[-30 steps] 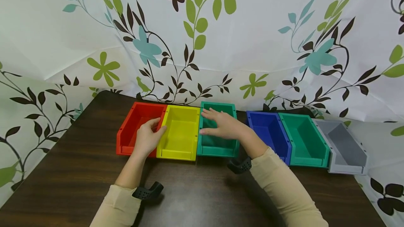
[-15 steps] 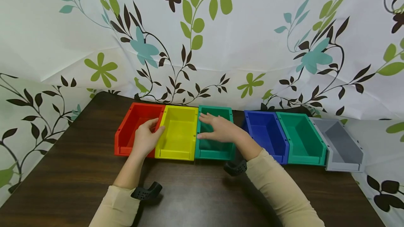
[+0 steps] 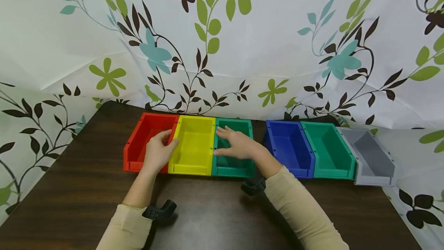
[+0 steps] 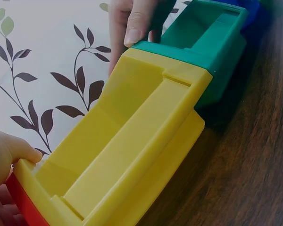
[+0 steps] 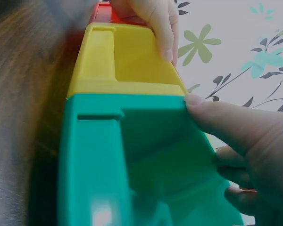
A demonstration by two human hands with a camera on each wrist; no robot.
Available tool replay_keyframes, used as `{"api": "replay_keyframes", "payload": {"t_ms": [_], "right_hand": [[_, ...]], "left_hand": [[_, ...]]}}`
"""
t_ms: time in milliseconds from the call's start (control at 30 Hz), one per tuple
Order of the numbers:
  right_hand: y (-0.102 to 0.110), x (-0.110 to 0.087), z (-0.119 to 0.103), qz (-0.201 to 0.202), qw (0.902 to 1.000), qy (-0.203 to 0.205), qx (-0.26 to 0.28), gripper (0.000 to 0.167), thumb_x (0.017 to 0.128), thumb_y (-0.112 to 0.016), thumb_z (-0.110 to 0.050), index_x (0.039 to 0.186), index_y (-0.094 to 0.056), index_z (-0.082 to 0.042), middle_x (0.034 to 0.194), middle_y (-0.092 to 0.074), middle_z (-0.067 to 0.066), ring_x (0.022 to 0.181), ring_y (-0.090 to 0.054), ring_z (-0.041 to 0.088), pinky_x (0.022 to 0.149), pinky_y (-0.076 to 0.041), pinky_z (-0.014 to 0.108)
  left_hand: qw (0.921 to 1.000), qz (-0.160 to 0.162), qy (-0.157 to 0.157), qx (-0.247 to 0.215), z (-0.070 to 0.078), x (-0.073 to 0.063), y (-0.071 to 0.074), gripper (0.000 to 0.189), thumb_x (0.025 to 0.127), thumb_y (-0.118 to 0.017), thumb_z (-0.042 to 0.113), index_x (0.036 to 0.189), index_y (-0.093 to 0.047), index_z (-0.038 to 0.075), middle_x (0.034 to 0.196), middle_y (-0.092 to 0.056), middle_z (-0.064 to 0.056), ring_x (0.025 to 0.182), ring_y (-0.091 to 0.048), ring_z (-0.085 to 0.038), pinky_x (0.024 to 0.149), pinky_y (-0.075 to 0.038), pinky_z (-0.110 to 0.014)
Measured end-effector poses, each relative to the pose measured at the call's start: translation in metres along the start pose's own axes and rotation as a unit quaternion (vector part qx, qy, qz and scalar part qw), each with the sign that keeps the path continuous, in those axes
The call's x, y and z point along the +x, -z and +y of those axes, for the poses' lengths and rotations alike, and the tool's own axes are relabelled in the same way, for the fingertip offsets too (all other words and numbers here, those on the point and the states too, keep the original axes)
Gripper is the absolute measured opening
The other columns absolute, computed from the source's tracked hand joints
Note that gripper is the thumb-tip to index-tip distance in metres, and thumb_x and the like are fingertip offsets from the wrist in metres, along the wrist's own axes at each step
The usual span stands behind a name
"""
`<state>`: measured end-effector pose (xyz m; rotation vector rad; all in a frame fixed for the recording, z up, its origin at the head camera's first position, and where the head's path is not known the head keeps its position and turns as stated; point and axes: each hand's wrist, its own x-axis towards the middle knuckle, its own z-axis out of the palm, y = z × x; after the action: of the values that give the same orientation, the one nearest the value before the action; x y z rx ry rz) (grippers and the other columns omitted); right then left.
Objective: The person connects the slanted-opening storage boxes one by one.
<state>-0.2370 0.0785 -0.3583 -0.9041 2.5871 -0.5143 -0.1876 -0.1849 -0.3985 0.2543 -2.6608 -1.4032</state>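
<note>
A red bin (image 3: 138, 138), a yellow bin (image 3: 192, 146) and a green bin (image 3: 232, 168) stand side by side, their walls touching. My left hand (image 3: 158, 151) grips the adjoining walls of the red and yellow bins, thumb on the yellow rim and fingers on the red side. Over the green bin is my right hand (image 3: 238, 144), its fingers spread fairly straight. In the right wrist view, the right thumb (image 5: 221, 117) touches the rim where the green and yellow bins meet. No objects show inside these bins in the head view.
A blue bin (image 3: 290, 146), a second green bin (image 3: 329, 149) and a grey bin (image 3: 374, 161) form another row at the right, with a gap before it. All stand on a dark wooden table (image 3: 208, 211). Behind hangs a leaf-patterned cloth (image 3: 243, 49).
The green bin under my right hand has shifted slightly toward me, so its front edge lines up with the yellow bin's. The whole scene has drifted left in view. My left hand keeps its hold.
</note>
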Motion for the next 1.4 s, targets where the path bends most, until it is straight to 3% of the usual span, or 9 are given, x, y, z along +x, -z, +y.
{"api": "replay_keyframes", "payload": {"t_ms": [200, 333, 500, 667, 833, 967, 1233, 1400], "right_hand": [[-0.009, -0.001, 0.006, 0.036, 0.9993, 0.002, 0.009, 0.079, 0.087, -0.053, -0.06, 0.15, -0.027, -0.019, 0.158, -0.02, -0.001, 0.147, -0.009, 0.026, 0.116, -0.013, 0.057], [-0.015, -0.016, 0.017, 0.104, 0.9945, 0.002, 0.003, 0.077, 0.088, -0.051, -0.061, 0.148, -0.032, -0.017, 0.157, -0.024, 0.003, 0.147, -0.015, 0.027, 0.115, -0.019, 0.055], [-0.006, -0.047, 0.039, 0.238, 0.97, -0.046, 0.008, 0.071, 0.09, -0.055, -0.051, 0.145, -0.039, -0.009, 0.151, -0.036, 0.013, 0.14, -0.032, 0.033, 0.109, -0.032, 0.055], [0.006, -0.078, 0.071, 0.301, 0.9445, -0.129, 0.025, 0.069, 0.094, -0.053, -0.045, 0.144, -0.036, -0.002, 0.148, -0.037, 0.021, 0.136, -0.035, 0.039, 0.108, -0.033, 0.055], [0.016, -0.103, 0.094, 0.318, 0.9248, -0.209, 0.015, 0.07, 0.095, -0.051, -0.042, 0.143, -0.033, 0.006, 0.145, -0.036, 0.029, 0.133, -0.034, 0.046, 0.108, -0.031, 0.058], [0.021, -0.111, 0.102, 0.302, 0.9175, -0.258, 0.02, 0.075, 0.095, -0.048, -0.046, 0.144, -0.029, 0.007, 0.144, -0.034, 0.032, 0.132, -0.033, 0.05, 0.106, -0.03, 0.061], [0.025, -0.114, 0.11, 0.323, 0.8949, -0.302, 0.058, 0.074, 0.095, -0.047, -0.046, 0.144, -0.03, 0.006, 0.141, -0.038, 0.033, 0.127, -0.039, 0.051, 0.1, -0.038, 0.062], [0.023, -0.114, 0.11, 0.345, 0.884, -0.305, 0.081, 0.069, 0.095, -0.048, -0.044, 0.142, -0.036, 0.005, 0.137, -0.045, 0.031, 0.126, -0.042, 0.048, 0.1, -0.039, 0.059]], "left_hand": [[0.9998, 0.015, 0.014, -0.004, 0.002, 0.001, 0.0, 0.051, 0.092, -0.059, 0.023, 0.137, -0.047, 0.001, 0.131, -0.055, -0.022, 0.116, -0.053, -0.035, 0.099, -0.046, -0.048], [0.9996, 0.019, 0.017, -0.008, 0.003, -0.003, -0.003, 0.05, 0.092, -0.059, 0.022, 0.136, -0.048, 0.0, 0.131, -0.056, -0.023, 0.115, -0.055, -0.035, 0.099, -0.047, -0.048], [0.999, 0.044, 0.01, -0.004, 0.007, -0.004, -0.002, 0.048, 0.092, -0.058, 0.021, 0.134, -0.05, -0.001, 0.129, -0.057, -0.023, 0.113, -0.056, -0.035, 0.096, -0.048, -0.048], [0.9984, 0.053, 0.022, -0.002, 0.008, -0.003, 0.002, 0.049, 0.092, -0.057, 0.021, 0.135, -0.05, -0.001, 0.13, -0.056, -0.023, 0.114, -0.055, -0.036, 0.097, -0.047, -0.048], [0.9978, 0.057, 0.035, -0.009, 0.007, -0.004, 0.002, 0.048, 0.093, -0.056, 0.021, 0.135, -0.05, -0.001, 0.132, -0.055, -0.022, 0.114, -0.054, -0.035, 0.097, -0.047, -0.047], [0.9966, 0.061, 0.054, -0.015, 0.004, -0.004, 0.005, 0.048, 0.093, -0.055, 0.023, 0.136, -0.049, 0.0, 0.134, -0.054, -0.021, 0.115, -0.053, -0.034, 0.097, -0.047, -0.047], [0.9939, 0.067, 0.084, -0.026, 0.0, -0.002, 0.017, 0.05, 0.094, -0.054, 0.025, 0.137, -0.048, 0.001, 0.136, -0.052, -0.021, 0.117, -0.051, -0.035, 0.098, -0.047, -0.048], [0.9921, 0.072, 0.102, -0.018, -0.001, 0.0, 0.023, 0.05, 0.095, -0.051, 0.026, 0.138, -0.047, 0.003, 0.137, -0.051, -0.02, 0.12, -0.049, -0.035, 0.101, -0.045, -0.047]]}}
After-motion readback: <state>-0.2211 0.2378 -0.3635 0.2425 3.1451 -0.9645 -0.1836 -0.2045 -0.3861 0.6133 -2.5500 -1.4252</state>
